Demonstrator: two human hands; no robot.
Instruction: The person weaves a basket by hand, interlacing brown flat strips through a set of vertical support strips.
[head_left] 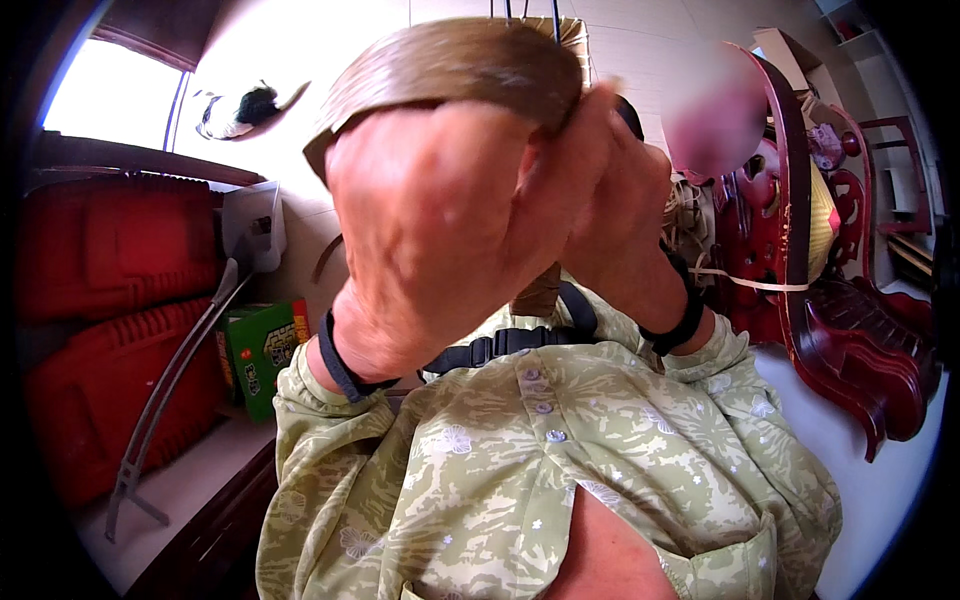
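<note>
A wide, flat brown strip (450,65), smooth with a fine grain, bends in an arch over my hands close in front of me. My left hand (430,210) is closed round it, knuckles toward me. Pressed against it, my right hand (620,185) has its fingers bent and pinched at the strip's right end. The fingertips of both hands are largely hidden. Below the hands, a brown strip end (538,292) hangs down in front of my shirt. Behind the strip stands a tan woven basket (575,35), mostly covered, with dark thin rods at its top.
Red ribbed plastic cases (120,250), a white bin (255,222), a green box (262,355) and a long metal frame piece (170,390) lie at left. A black-and-white cat (255,105) lies on the floor. Dark red carved wooden furniture (795,230) stands close on the right.
</note>
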